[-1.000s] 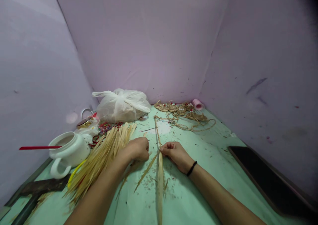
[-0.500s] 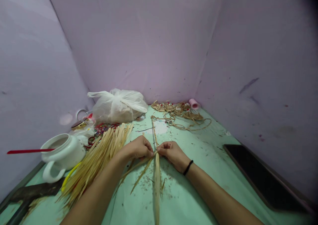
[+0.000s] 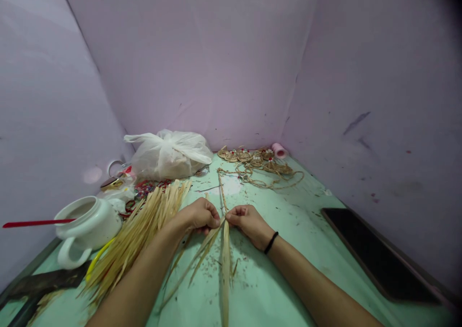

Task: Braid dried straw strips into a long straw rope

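Note:
A thin twisted cord [image 3: 222, 192] of dry plant fibre runs from the far part of the table toward me and splits into loose strips where my hands meet. My left hand [image 3: 204, 216] is closed, pinching a pale fibre strip [image 3: 197, 255] that trails down to the left. Just to its right, my right hand [image 3: 249, 223] pinches the near end of the cord between thumb and fingers. Below the pinch, a wider fibre strip [image 3: 225, 274] hangs straight toward me. A bundle of dry fibre strips [image 3: 144, 235] lies beside my left forearm.
At the left are a white pot [image 3: 90, 226] with a red stick [image 3: 36, 223], and a dark-bladed tool [image 3: 46, 284]. A white plastic bag [image 3: 169, 154] stands behind. Decorated woven pieces [image 3: 252, 156] and a pink thread spool [image 3: 279, 150] lie far back. A dark flat tablet-like object [image 3: 375, 255] is at right.
My left hand has drawn slightly away from the right, and the pale strip now hangs longer below it. The whole view has shifted a little.

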Demonstrator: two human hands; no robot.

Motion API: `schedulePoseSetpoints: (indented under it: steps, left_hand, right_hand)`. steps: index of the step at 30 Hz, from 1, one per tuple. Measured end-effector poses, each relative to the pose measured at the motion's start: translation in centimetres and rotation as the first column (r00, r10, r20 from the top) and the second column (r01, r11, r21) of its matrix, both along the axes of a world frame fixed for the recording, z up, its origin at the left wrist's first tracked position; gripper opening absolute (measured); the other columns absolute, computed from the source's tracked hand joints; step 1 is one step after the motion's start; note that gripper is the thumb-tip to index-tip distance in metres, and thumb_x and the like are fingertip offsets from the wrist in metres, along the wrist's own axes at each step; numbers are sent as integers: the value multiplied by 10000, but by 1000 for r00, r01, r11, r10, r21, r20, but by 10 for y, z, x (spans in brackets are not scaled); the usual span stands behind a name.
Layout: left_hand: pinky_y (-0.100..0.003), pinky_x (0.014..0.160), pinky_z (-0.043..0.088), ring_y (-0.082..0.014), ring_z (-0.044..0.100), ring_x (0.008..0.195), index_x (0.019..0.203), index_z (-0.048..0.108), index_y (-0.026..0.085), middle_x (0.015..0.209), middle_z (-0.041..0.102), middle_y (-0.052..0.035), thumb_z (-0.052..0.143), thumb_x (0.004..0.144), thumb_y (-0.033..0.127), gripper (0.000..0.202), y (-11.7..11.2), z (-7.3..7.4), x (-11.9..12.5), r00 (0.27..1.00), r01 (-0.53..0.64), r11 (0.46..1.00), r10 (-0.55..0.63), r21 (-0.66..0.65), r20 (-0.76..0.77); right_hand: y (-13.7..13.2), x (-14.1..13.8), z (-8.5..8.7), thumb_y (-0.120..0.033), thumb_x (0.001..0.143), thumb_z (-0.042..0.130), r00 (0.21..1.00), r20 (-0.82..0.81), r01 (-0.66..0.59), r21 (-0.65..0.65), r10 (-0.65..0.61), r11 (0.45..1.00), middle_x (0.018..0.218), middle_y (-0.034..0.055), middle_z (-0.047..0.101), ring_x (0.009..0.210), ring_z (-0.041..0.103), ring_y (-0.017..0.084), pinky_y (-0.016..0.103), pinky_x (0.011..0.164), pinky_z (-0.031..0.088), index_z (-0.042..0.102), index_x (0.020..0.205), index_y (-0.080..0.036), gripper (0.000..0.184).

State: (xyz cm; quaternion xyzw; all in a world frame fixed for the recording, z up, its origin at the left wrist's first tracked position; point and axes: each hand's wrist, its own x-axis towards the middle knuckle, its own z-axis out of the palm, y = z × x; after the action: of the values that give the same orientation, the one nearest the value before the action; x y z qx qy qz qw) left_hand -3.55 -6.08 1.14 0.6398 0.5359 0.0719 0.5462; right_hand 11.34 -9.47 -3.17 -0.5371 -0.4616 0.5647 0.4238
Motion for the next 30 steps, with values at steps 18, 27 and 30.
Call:
schedulePoseSetpoints:
  steps: [18, 27, 30]
  left_hand:
    - [-184, 308, 153, -54, 279, 292, 481, 505, 135, 316, 361, 49, 542, 532, 204, 93, 2, -14, 8, 993, -114, 993, 115, -14, 6]
    - [-175, 321, 297, -72, 433, 353, 485, 535, 98, 441, 530, -27, 550, 504, 148, 56, -2, -12, 16, 964, -137, 966, 181, -217, 197]
    - [-174, 297, 238, -56, 376, 306, 467, 526, 104, 398, 494, -4, 577, 540, 195, 128, -5, -8, 19, 981, -141, 982, 156, -129, 118]
  right_hand:
    - [0, -1, -1, -184, 581, 581, 999, -42, 2, 14, -1, 1000, 436, -47, 448, 415, 318, 42, 194, 430, 226, 506, 527, -129, 108]
    - [0, 0, 1, -194, 573, 582, 998, -67, 8, -6, -8, 1000, 442, -37, 478, 403, 332, 40, 189, 414, 226, 513, 544, -126, 100]
    - [-1, 1, 0, -197, 558, 593, 996, -92, 1, -25, -3, 1000, 442, -35, 483, 399, 337, 40, 188, 418, 248, 518, 550, -125, 104]
